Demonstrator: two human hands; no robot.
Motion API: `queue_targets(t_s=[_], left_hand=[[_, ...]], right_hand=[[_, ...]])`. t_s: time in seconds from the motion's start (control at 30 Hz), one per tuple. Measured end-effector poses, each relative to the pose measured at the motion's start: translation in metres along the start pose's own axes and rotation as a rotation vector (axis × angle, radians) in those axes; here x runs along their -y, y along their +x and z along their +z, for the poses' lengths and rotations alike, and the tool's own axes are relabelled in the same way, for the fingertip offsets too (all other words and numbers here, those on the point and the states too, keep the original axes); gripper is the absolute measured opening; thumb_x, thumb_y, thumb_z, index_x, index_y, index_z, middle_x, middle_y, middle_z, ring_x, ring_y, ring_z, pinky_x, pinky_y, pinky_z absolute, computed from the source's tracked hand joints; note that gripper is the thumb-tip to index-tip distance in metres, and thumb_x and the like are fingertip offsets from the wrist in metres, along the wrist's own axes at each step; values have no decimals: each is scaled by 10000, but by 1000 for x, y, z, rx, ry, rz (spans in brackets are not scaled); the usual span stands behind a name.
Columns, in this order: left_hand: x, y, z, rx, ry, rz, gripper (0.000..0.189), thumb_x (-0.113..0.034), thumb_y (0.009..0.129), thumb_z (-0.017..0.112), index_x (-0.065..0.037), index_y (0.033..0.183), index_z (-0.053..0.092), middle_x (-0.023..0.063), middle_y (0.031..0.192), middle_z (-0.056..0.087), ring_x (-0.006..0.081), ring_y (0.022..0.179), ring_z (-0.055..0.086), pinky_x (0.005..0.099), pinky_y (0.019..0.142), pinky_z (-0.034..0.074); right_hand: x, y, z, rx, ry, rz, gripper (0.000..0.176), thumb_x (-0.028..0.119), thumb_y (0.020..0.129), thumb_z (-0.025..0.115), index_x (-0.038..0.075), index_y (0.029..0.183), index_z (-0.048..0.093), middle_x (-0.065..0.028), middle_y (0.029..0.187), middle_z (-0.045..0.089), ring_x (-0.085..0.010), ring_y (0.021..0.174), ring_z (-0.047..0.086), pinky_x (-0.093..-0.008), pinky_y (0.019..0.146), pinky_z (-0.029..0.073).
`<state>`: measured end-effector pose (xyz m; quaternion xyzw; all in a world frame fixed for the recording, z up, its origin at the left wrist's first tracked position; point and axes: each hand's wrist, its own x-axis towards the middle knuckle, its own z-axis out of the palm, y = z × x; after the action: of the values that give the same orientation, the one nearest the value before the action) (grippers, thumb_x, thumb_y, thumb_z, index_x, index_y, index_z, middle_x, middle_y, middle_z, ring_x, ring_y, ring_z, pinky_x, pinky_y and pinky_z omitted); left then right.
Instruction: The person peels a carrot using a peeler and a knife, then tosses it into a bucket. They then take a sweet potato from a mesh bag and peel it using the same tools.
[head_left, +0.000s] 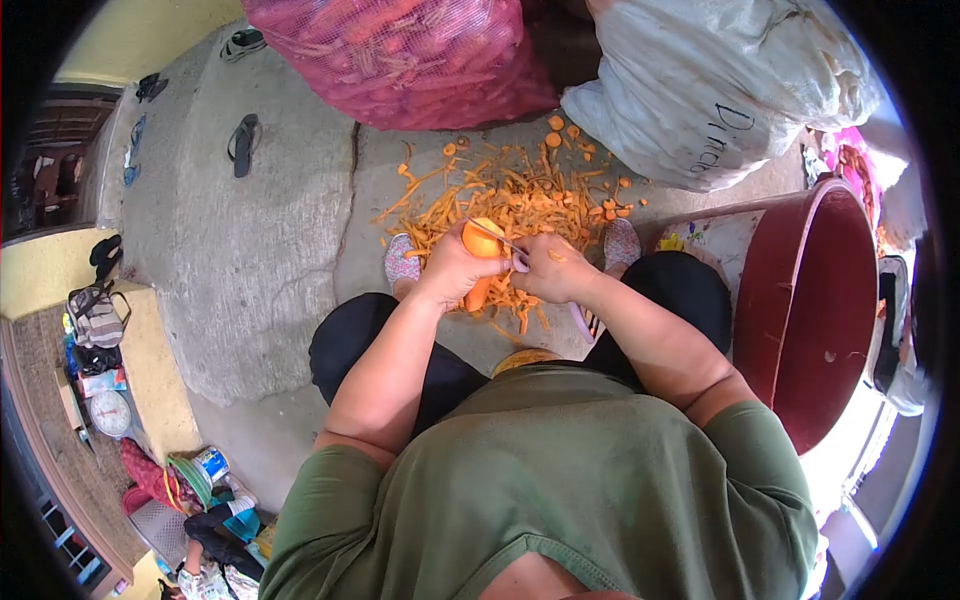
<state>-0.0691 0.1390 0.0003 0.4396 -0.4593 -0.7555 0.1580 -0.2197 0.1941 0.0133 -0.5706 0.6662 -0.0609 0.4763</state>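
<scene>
My left hand [456, 268] is wrapped around a thick carrot [482, 240], whose bright orange end faces up and whose lower part shows beneath my fingers. A knife [507, 243] with a thin blade and a pinkish handle is in my right hand [553, 268]. Its blade lies against the upper end of the carrot, and my fist hides much of the handle. Bits of orange peel stick to the back of my right hand. Below both hands, a heap of carrot peelings [530, 195] covers the concrete between my feet, with several cut round carrot ends [553, 140] along its far side.
A pink mesh sack of carrots [400, 65] stands ahead, beside a white sack [690, 90]. To my right, a large dark red drum [815, 310] lies tilted with its mouth towards me. One slipper [242, 146] rests on the concrete at left. Another person [215, 545] is at lower left.
</scene>
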Motion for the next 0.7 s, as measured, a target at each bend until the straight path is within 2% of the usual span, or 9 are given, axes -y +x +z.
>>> queue_targets(t_s=[0.13, 0.23, 0.27, 0.37, 0.4, 0.5, 0.57, 0.63, 0.7], left_hand=[[5, 3, -4, 129, -82, -42, 391, 52, 593, 660, -42, 923, 472, 34, 851, 537, 118, 781, 532, 249, 696, 442], [-1, -8, 5, 335, 127, 139, 355, 44, 602, 644, -45, 910, 493, 31, 795, 554, 126, 746, 547, 256, 695, 437], [-4, -9, 12, 411, 106, 173, 361, 30, 612, 648, -56, 923, 486, 36, 795, 551, 124, 728, 548, 254, 657, 454], [-6, -7, 16, 166, -21, -10, 360, -12, 631, 662, -59, 938, 479, 40, 782, 541, 139, 706, 549, 272, 600, 471], [-14, -5, 16, 113, -73, -116, 317, -91, 682, 653, -50, 943, 478, 44, 762, 528, 151, 670, 544, 286, 557, 477], [-42, 2, 36, 54, -159, -116, 275, -153, 735, 612, -39, 945, 477, 49, 769, 519, 163, 648, 541, 304, 552, 480], [-69, 9, 73, 232, -101, 129, 276, -165, 777, 561, -33, 1002, 472, 60, 827, 516, 152, 736, 530, 296, 629, 468], [-116, -7, 117, 583, -254, 218, 363, -138, 797, 524, 3, 1107, 399, 90, 960, 494, 156, 841, 519, 303, 706, 454], [-148, -36, 150, 716, -283, 313, 451, -114, 805, 512, 15, 1185, 306, 114, 1042, 473, 169, 907, 508, 300, 749, 439]], right_hand=[[-4, 9, 1, 82, -10, 15, 342, 284, 655, 551, 36, 890, 566, -175, 849, 579, -296, 843, 552, -352, 726, 443], [-54, 47, 36, 143, -175, 211, 318, 286, 668, 546, 48, 870, 605, -155, 876, 586, -278, 849, 558, -341, 711, 451], [-85, 65, 58, 222, -420, 6, 299, 263, 673, 536, 47, 864, 616, -145, 897, 587, -264, 853, 564, -353, 708, 453], [-66, 49, 50, 240, -397, -11, 295, 246, 674, 524, 32, 859, 608, -145, 905, 586, -259, 858, 565, -359, 706, 454], [-58, 42, 44, 206, -290, 113, 310, 265, 676, 521, 28, 858, 606, -149, 908, 583, -268, 869, 557, -358, 721, 448], [-44, 32, 36, 151, -294, 64, 315, 269, 680, 518, 27, 863, 603, -150, 928, 577, -273, 893, 547, -354, 747, 440], [-60, 40, 51, 48, -249, -84, 335, 261, 683, 525, 49, 936, 581, -155, 967, 563, -271, 905, 541, -354, 765, 434], [-66, 43, 53, -35, -216, -136, 334, 270, 681, 536, 49, 928, 577, -158, 954, 564, -272, 893, 543, -352, 760, 433], [-68, 42, 50, -102, -195, -145, 335, 279, 679, 546, 49, 921, 573, -162, 942, 564, -273, 881, 545, -350, 756, 433]])
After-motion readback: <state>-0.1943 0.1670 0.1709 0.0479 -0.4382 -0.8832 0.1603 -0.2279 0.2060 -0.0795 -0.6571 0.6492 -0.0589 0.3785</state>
